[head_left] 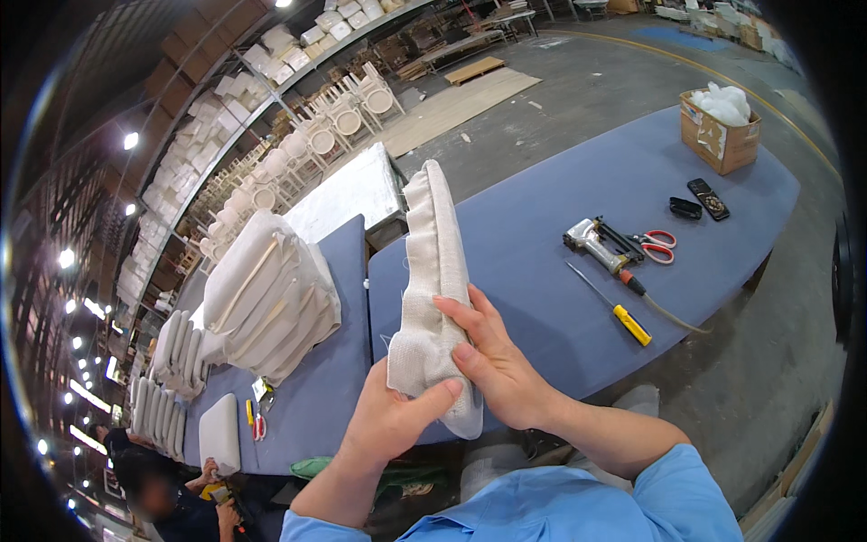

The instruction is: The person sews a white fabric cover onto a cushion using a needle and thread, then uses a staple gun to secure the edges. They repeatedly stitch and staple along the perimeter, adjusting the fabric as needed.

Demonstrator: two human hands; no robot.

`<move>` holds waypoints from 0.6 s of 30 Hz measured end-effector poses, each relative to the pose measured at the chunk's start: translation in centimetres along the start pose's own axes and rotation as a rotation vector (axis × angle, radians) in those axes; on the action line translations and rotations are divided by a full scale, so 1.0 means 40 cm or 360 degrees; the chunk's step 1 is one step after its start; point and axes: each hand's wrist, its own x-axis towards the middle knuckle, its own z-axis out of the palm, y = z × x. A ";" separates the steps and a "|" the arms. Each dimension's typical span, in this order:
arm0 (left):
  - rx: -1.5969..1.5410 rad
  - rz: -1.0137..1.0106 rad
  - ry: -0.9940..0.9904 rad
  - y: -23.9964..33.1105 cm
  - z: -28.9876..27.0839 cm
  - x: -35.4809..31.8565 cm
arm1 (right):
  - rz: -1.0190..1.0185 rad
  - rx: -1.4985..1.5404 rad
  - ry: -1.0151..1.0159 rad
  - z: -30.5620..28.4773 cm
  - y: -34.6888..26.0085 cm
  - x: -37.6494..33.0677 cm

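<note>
1. The table [519, 235] has a smooth blue surface; a carton [718, 144] stands at its far right end.
2. The cushion [444, 271] is held on edge above the table's left part.
3. Both hands are grasping it: the left hand [402, 420] at its lower end, the right hand [501, 366] pinching its fabric.
4. On the table's right part lie a stapler [596, 246], scissors [659, 246] and a screwdriver [623, 316].
5. Left of the table, a stack [280, 307] of cushions rises.
6. Beyond the table are grey floor [578, 95], chairs [348, 121] and a shelf [312, 61].
</note>
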 end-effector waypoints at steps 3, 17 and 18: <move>-0.0109 -0.0041 0.0057 -0.008 -0.029 0.001 | 0.0018 0.0049 -0.0069 0.012 -0.001 0.010; -0.0213 0.0221 0.0102 -0.079 -0.038 -0.021 | -0.0062 0.0217 -0.0195 -0.028 0.001 -0.008; -0.0293 0.0229 0.0127 -0.078 -0.033 -0.019 | -0.0079 0.0176 -0.0186 -0.027 0.000 -0.009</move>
